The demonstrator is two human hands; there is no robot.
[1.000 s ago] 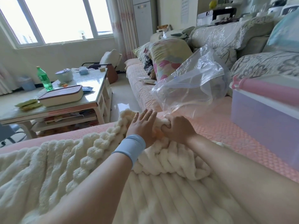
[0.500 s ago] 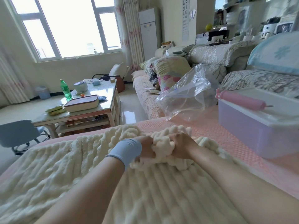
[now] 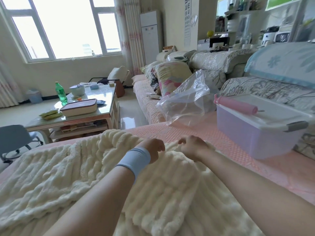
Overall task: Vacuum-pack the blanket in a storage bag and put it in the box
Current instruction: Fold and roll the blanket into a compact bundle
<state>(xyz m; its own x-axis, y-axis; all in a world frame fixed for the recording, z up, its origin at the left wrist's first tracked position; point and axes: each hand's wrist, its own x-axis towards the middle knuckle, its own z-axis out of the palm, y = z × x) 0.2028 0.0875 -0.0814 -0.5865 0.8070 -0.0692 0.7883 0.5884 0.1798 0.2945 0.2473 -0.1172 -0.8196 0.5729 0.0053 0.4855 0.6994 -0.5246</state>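
From my remote seat, the biggest thing I see is the sofa with its pink cover, and the box stands on it, so I take all places from the box. The blanket, cream and ribbed, lies spread on the sofa to the left of the box and nearer me. It is well apart from the box, and its far edge is bunched into a thick fold. It is neither in the bag nor in the box. A table stands on the floor far to the left of the box, beyond the blanket, and carries a green bottle.

The box is pale and translucent, with its white lid on and a grey latch on the near end. The bag, clear plastic and puffed up loosely, rests on the sofa just beside the box's left end. A pink pump lies across the lid at the far left of the box.

My left hand and right hand sit side by side over the blanket's fold, left of the box and apart from it. Both have their fingers curled under. I cannot tell whether either one pinches the cloth or merely rests on it. A light blue wristband wraps the left wrist.
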